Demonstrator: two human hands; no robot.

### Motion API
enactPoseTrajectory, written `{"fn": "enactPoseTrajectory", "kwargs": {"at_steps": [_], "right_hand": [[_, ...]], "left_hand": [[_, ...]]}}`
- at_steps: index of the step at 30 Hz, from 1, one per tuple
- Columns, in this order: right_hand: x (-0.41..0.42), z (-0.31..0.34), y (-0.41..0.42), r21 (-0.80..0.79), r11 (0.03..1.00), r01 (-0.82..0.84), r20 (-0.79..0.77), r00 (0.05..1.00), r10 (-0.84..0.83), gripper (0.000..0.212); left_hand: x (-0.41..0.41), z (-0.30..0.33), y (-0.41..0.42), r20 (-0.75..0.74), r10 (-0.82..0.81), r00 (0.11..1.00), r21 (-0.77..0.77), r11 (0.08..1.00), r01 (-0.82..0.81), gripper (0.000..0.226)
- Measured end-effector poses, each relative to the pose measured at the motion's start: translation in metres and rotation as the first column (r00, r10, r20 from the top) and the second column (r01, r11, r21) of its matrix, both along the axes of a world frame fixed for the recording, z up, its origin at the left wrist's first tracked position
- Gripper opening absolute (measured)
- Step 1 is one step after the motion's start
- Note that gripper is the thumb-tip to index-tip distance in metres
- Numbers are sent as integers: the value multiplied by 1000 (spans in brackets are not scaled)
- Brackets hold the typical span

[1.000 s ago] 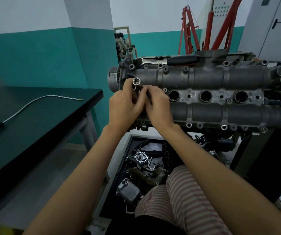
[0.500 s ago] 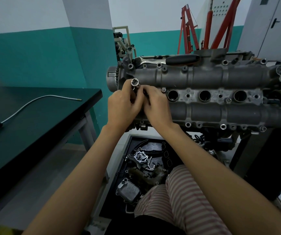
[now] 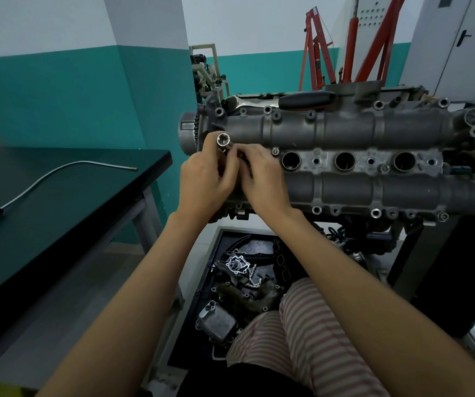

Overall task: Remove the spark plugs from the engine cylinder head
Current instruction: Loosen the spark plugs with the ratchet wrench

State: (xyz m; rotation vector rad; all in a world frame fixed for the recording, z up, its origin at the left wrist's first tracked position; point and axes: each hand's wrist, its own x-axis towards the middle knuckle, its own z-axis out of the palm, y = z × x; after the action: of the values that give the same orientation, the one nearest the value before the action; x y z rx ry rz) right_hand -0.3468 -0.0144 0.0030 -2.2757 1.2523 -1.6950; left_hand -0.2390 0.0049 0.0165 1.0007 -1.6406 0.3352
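Both hands meet at the left end of the cylinder head [image 3: 345,133], over the first plug well. Left hand [image 3: 204,181] grips a chrome socket [image 3: 224,138] — fingers curled round it, open end tilted up toward the camera. Right hand [image 3: 262,179] sits touching the left, fingers curled in on something small and dark just beside the socket; what it pinches is hidden between the fingers, so cannot tell. No spark plug itself is clearly visible.

Three open wells [image 3: 345,161] run in a row along the middle of the head, to the right of the hands. Their insides are dark; contents cannot be made out.

A ratchet [image 3: 285,100] with a black handle lies on the far upper edge of the head, well apart from the hands.

Left of the engine — a dark table [image 3: 58,210] with a thin bent metal rod [image 3: 67,167] lying on it. Below the head, a black tray [image 3: 222,239] on the floor holds loose engine parts. Red hoist [image 3: 319,50] stands behind.
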Motion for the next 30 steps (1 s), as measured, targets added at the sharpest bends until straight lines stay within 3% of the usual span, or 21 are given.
{"fn": "enactPoseTrajectory", "kwargs": {"at_steps": [4,8,16,21,26,30], "right_hand": [[3,0,0,40,998,58,56,997,-60,37],[2,0,-1,56,997,44,105,993,-49,14],[0,2,0,16,1000,8,-13,1000,-7,23],[2,0,-1,54,998,41,48,998,-44,30],[0,2,-3,100,994,32,79,996,-40,11],[-2,3,0,56,998,-10,16,1000,9,18]], "left_hand": [[-1,-1,-3,-29,32,999,2,999,-32,25],[-2,0,-3,-46,46,998,4,999,-46,28],[0,0,-1,-4,3,1000,1,1000,-3,24],[-1,-2,-5,-36,28,999,18,999,-28,25],[-2,-1,-3,-35,25,999,-1,1000,-25,27],[1,-2,-1,-12,-16,1000,-13,1000,16,29]]}}
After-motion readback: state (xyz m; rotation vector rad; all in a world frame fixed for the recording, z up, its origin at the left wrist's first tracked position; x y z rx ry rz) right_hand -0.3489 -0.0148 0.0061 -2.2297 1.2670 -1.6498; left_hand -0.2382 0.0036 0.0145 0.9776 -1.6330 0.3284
